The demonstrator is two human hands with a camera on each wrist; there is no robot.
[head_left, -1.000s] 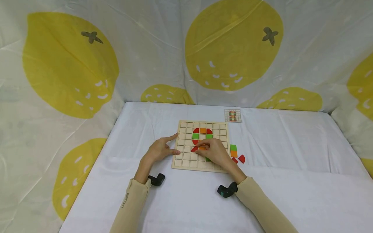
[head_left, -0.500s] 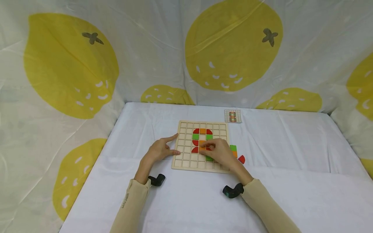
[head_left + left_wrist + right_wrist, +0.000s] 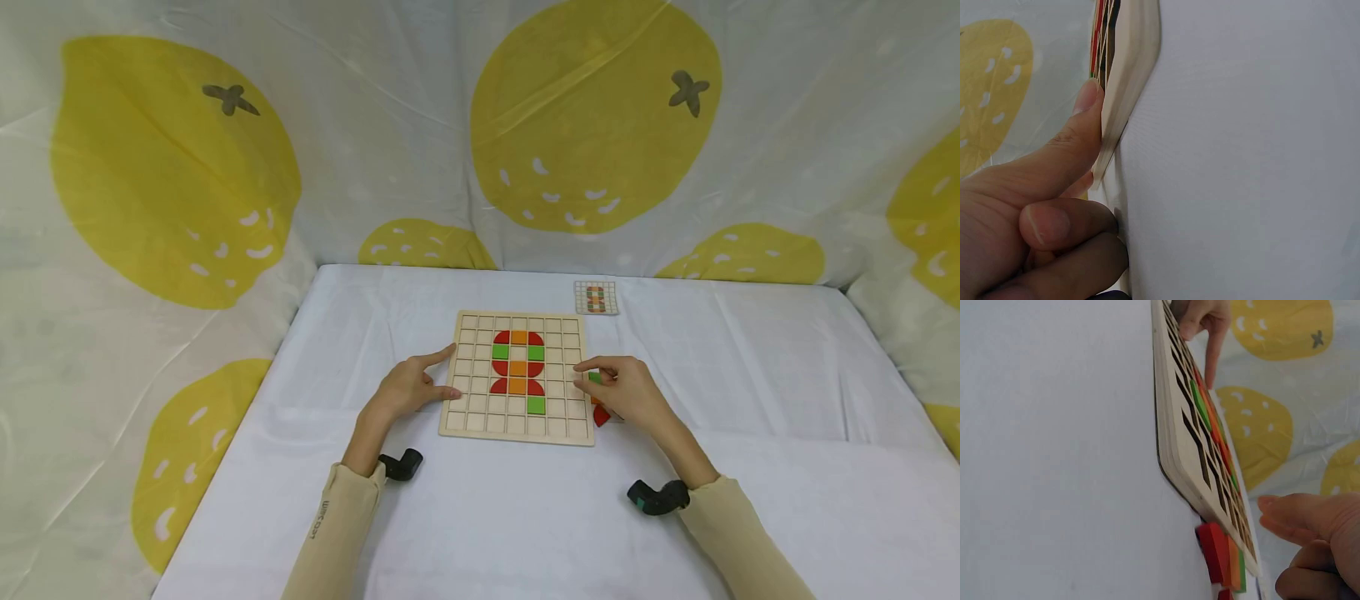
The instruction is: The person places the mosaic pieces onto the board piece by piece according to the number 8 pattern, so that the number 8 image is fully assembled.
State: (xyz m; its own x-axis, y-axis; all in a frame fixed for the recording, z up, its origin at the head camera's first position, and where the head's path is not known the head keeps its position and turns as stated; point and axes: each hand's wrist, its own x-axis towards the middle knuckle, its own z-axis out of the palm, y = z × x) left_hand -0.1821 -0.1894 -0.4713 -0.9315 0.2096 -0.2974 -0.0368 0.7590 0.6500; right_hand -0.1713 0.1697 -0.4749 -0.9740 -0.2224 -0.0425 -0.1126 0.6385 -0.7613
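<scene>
A wooden grid board [image 3: 480,423] lies flat on the white cloth, with red, orange and green tiles set in its middle columns. A single green square [image 3: 536,406] sits lowest in the pattern. My left hand [image 3: 405,387] touches the board's left edge with spread thumb and index finger; the left wrist view shows the thumb [image 3: 1088,100] against the rim and the other fingers bent. Over the right edge hovers my right hand [image 3: 633,390], thumb and index fingertips slightly apart with nothing seen between them. Below it are loose tiles, including a red one [image 3: 602,416], partly hidden.
A small pattern card [image 3: 596,297] lies behind the board's far right corner. Beside the board, the right wrist view shows red [image 3: 1212,547], orange [image 3: 1233,562] and green [image 3: 1242,575] loose tiles. A lemon-print curtain [image 3: 420,125] hangs behind the table.
My right hand has moved right, from the middle of the board to its right edge above the loose tiles, uncovering the red and orange tiles there. My left hand stays at the left edge.
</scene>
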